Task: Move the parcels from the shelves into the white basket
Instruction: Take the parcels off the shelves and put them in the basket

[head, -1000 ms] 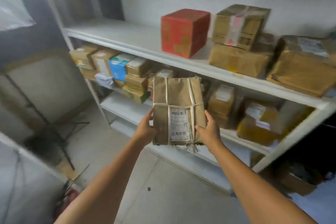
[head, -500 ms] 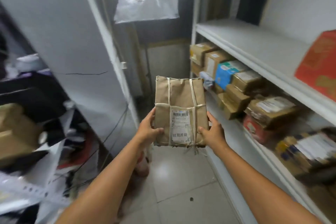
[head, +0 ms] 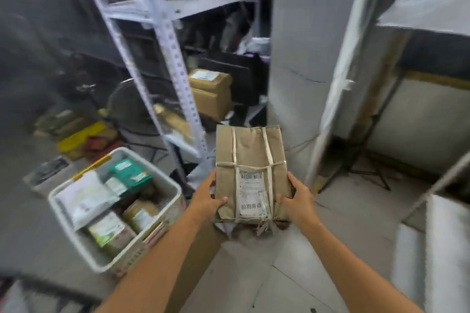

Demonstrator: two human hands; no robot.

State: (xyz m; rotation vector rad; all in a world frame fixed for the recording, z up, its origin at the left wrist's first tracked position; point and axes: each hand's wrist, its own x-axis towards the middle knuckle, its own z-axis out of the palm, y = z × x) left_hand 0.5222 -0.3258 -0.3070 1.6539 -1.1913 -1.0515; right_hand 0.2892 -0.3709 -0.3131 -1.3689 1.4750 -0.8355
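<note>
I hold a flat brown paper parcel, tied with pale strapping and bearing a white barcode label, out in front of me above the floor. My left hand grips its lower left edge, thumb on top. My right hand grips its lower right edge. The white basket stands on the floor to the lower left of the parcel; it holds several parcels, among them a white mailer, a green box and brown packets.
A white perforated metal rack upright rises between basket and parcel. Brown boxes sit on the rack behind it. A grey pillar stands straight ahead. Clutter and yellow items lie on the floor at the left.
My view has swung left, away from the parcel shelves. The white basket has come into sight at the lower left. Both hands keep the same hold on the parcel.
</note>
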